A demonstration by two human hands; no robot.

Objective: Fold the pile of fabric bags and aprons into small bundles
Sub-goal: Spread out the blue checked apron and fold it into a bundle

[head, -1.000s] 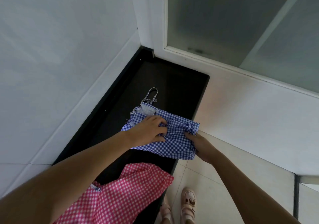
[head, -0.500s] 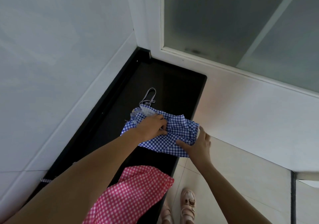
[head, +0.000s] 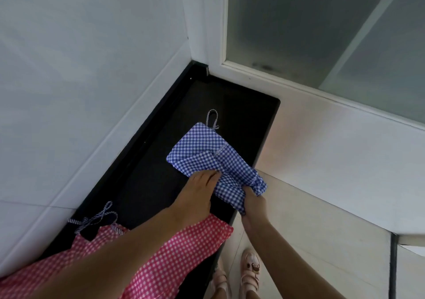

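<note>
A blue gingham fabric bag point(head: 207, 151) lies partly folded on the black counter point(head: 142, 183), its striped cord loop point(head: 212, 119) pointing toward the far corner. My left hand point(head: 197, 193) lies on the bag's near left edge, fingertips pressing the cloth. My right hand point(head: 254, 203) grips the bunched near right end of the bag at the counter's edge. A pink gingham fabric piece point(head: 161, 259) lies nearer to me under my left forearm, with striped ties point(head: 96, 218) at its far left corner.
A white tiled wall point(head: 80, 91) borders the counter on the left, and a frosted window point(head: 322, 34) stands behind it. The counter's right edge drops to a pale tiled floor point(head: 310, 241), where my sandalled feet point(head: 249, 268) stand.
The blue bag has been folded over and turned, now lying longer toward the far corner. My left hand slid to its near edge, and my right hand gathered the near right end.
</note>
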